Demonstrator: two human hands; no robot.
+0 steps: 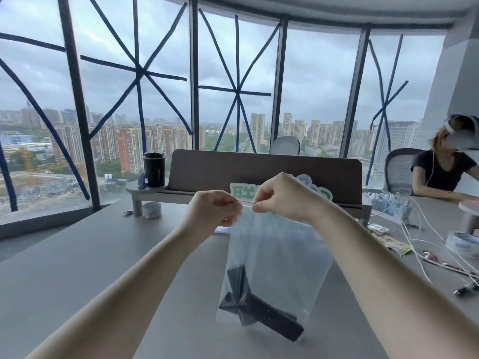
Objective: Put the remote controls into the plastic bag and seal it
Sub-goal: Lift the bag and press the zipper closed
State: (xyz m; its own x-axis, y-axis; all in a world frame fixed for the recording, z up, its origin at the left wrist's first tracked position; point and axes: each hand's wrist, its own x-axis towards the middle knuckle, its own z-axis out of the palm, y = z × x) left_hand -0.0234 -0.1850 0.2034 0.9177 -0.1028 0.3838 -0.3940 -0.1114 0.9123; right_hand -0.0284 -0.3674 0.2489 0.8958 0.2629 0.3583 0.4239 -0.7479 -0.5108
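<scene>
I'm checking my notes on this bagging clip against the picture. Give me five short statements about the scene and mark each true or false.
1. Both hands pinch the red strip along the plastic bag's top edge. True: left hand, right hand.
2. The remote controls lie on the table beside the bag. False: they sit inside it, at the bottom.
3. The bag hangs upright from the hands. True.
4. A black cup stands on a small shelf at the left. True.
5. The cup lies tipped over. False: it stands upright.
</scene>
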